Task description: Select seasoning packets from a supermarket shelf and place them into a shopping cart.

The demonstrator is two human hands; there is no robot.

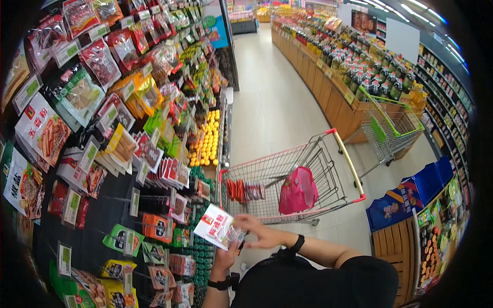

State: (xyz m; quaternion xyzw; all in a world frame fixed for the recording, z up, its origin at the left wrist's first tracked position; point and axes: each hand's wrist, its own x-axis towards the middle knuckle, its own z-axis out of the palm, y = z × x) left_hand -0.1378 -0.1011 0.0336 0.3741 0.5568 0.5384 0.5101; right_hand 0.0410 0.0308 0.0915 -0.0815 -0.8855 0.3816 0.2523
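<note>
My left hand (226, 257) grips a white seasoning packet (215, 227) by its lower edge, in front of my body. My right hand (259, 231) is at the packet's right side, its fingers touching or just over it; whether they hold it cannot be told. Just beyond is a wire shopping cart (327, 177) with a pink bag (298, 190) inside. A row of small red packets (235, 190) stands at the cart's left end.
On the left, a dark rack bears hanging spice packets (43, 129) with price tags. Yellow-capped jars (208, 138) stand beyond the cart. A second cart (389, 131) stands by a wooden display (327, 90) of bottles. A blue printed display (408, 192) is at right.
</note>
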